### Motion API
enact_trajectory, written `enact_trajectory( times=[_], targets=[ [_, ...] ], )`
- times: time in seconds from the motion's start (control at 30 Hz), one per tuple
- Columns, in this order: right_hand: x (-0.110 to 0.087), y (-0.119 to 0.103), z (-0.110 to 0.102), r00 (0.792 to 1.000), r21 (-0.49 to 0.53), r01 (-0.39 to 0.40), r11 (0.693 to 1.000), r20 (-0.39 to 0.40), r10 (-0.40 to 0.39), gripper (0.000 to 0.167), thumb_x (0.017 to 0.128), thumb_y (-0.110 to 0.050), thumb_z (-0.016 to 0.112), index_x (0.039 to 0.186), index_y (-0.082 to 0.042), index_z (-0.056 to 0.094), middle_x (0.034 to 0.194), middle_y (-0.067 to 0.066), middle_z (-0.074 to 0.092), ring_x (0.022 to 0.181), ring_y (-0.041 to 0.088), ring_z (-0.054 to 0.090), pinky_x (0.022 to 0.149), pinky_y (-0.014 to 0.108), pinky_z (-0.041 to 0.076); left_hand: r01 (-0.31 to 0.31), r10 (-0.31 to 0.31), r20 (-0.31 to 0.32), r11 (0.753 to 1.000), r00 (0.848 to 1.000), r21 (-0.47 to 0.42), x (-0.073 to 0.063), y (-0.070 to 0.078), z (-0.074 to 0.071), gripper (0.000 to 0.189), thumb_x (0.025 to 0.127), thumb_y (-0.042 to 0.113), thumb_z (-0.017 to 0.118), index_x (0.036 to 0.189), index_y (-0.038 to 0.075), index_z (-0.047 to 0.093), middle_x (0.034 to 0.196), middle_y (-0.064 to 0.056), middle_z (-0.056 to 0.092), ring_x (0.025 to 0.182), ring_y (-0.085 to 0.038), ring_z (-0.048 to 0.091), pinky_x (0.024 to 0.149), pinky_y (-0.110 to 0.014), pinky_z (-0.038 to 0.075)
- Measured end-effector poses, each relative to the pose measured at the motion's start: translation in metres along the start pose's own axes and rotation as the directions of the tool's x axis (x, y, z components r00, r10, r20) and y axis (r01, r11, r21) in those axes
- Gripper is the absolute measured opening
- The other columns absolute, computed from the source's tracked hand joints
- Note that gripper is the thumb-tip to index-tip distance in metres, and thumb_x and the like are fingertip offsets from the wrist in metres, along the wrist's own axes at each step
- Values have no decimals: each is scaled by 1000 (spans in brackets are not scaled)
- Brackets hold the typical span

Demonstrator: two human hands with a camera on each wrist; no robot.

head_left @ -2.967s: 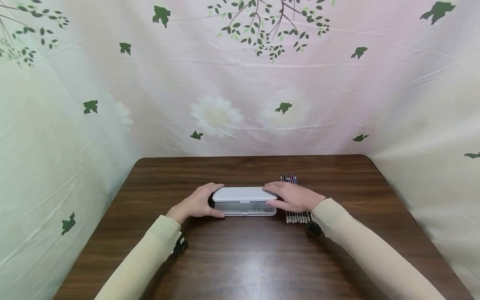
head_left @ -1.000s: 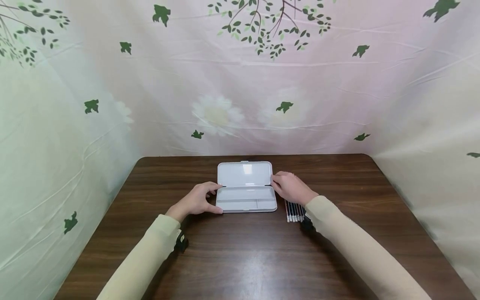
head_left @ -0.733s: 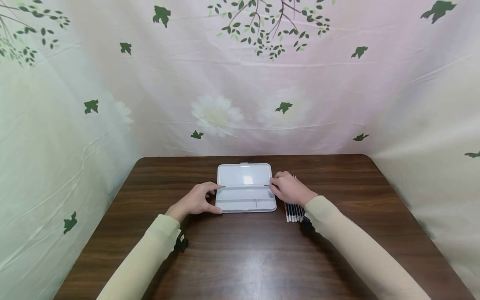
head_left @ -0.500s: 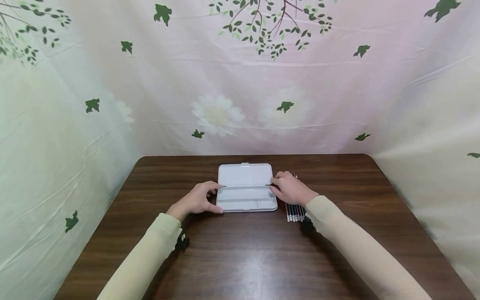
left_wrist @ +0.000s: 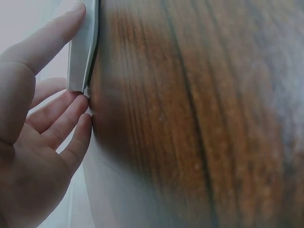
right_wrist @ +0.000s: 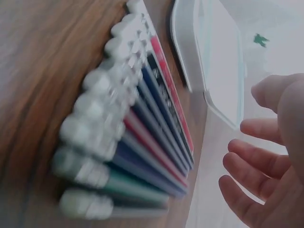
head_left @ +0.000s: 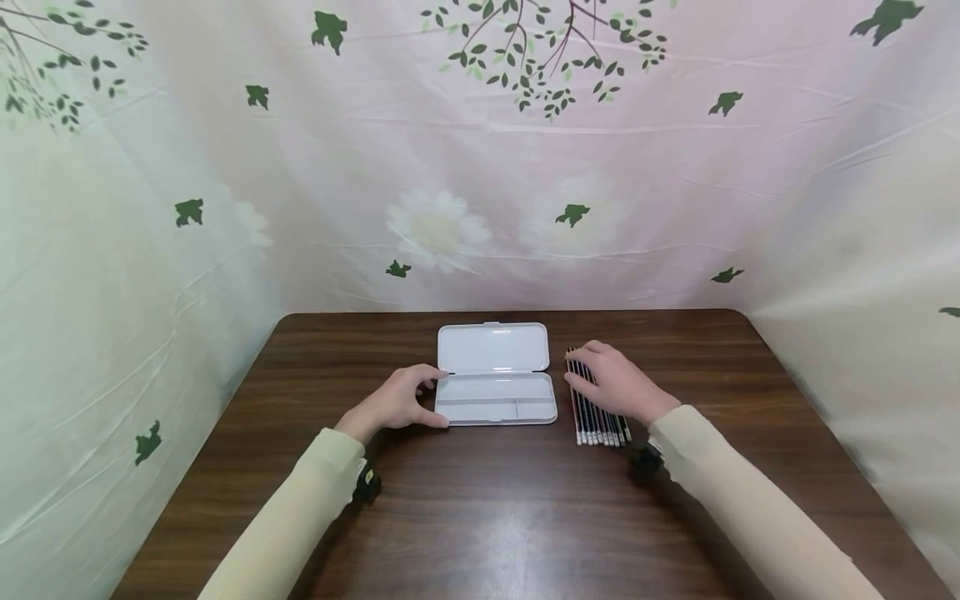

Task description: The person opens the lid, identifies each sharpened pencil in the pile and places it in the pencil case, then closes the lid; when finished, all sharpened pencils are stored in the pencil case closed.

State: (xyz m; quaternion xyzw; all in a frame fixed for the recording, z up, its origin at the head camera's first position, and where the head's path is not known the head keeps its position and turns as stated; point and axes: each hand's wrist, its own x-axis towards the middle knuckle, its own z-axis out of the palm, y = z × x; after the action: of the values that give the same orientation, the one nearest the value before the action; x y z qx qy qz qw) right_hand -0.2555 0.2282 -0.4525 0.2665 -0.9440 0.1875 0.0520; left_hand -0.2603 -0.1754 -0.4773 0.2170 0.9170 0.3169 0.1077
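Note:
A white pencil case lies on the table with its lid folded back, its divided tray bare inside. My left hand holds the tray's left end, thumb at the front corner and fingers at the back; in the left wrist view the thumb touches the case and the fingertips meet its end. Just right of the case, several pencils lie side by side, eraser ends toward me. Above them hovers my right hand, fingers loosely bent and apart from the pencils in the right wrist view.
The brown wooden table has rounded far corners. A patterned cloth with leaves and flowers hangs behind it and along both sides. Dark wrist cameras sit under the sleeves.
The case lid has swung from nearly closed to lying fully back. My right hand has let go of the lid and shifted right over the pencils. The left hand has stayed on the case.

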Motion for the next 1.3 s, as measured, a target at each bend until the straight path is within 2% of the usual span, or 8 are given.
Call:
enact_trajectory(
  times=[0.2,0.43,0.6,0.93,1.3],
  targets=[
    [-25,20,-9,997,23,-77,997,-3,77,37,102,-23,69,130,1,69,121,18,68,104,30,67,89,53,58,8,-8,4,1000,1000,-5,0,-1,1,86,73,38,99,145,12,61,136,-6,62,120,-24,59,104,-43,53],
    [-46,36,-10,992,47,-117,992,52,115,28,99,-18,73,120,0,72,112,15,70,93,23,67,81,47,61,-2,1,10,1000,1000,3,-1,0,-2,86,72,39,99,144,10,61,134,-6,64,119,-24,59,102,-44,53],
    [-49,38,-12,986,52,-129,990,111,122,26,96,-13,75,117,2,70,102,11,72,87,19,66,76,44,61,0,0,10,1000,1000,-2,0,1,-3,86,73,39,99,145,9,61,134,-7,63,119,-24,59,102,-44,53],
    [-46,42,-7,983,35,-144,989,116,139,31,91,-5,77,117,6,66,93,9,68,81,19,63,71,41,58,4,-4,9,1000,1000,-6,1,0,-2,87,72,38,99,145,9,61,135,-6,63,120,-24,59,103,-43,54],
    [-46,44,-9,950,32,-279,960,154,272,35,89,0,73,121,8,64,96,16,68,84,25,64,72,43,59,22,-22,18,1000,1000,-6,0,2,-2,87,73,36,99,146,9,60,138,-7,62,121,-25,59,104,-43,53]
  ],
)
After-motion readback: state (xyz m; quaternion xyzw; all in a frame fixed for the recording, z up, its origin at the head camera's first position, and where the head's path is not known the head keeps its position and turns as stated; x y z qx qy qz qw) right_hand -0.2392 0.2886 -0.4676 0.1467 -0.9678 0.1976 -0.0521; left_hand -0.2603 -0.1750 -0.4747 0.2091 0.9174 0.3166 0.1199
